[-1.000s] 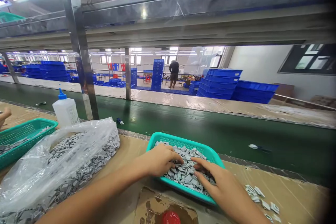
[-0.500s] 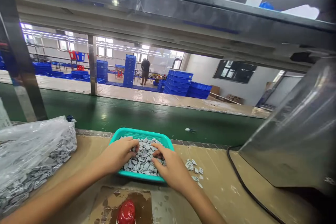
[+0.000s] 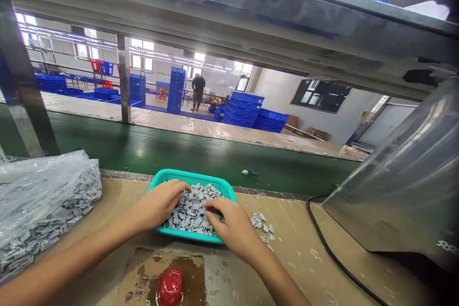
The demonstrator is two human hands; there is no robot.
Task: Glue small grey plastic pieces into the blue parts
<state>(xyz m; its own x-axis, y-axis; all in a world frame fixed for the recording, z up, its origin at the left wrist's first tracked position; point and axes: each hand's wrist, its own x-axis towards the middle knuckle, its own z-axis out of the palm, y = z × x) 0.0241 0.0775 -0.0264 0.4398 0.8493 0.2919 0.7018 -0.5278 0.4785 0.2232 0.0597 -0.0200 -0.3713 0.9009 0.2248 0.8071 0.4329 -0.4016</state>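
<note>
A teal basket [image 3: 190, 235] full of small grey plastic parts [image 3: 193, 208] sits on the bench. My left hand [image 3: 163, 203] lies over its left side, fingers bent down toward the parts; what its fingertips touch is hidden. Over the right side is my right hand [image 3: 231, 222], thumb and forefinger apart, with the other fingers curled and partly hidden. Loose grey parts [image 3: 263, 224] lie on the bench right of the basket. Nearer me, a red glossy object [image 3: 170, 287] rests on a wet brown patch.
A clear bag [image 3: 53, 201] of grey parts lies at the left. Behind the basket runs a green belt [image 3: 161, 150]. A metal housing [image 3: 401, 177] and black cable [image 3: 330, 253] are at the right. A person [image 3: 198, 91] stands far off near blue crates [image 3: 242, 110].
The view has shifted slightly. My left hand's fingers are flatter, and my right thumb and forefinger have moved a little among the parts. A small piece on the belt has shifted left.
</note>
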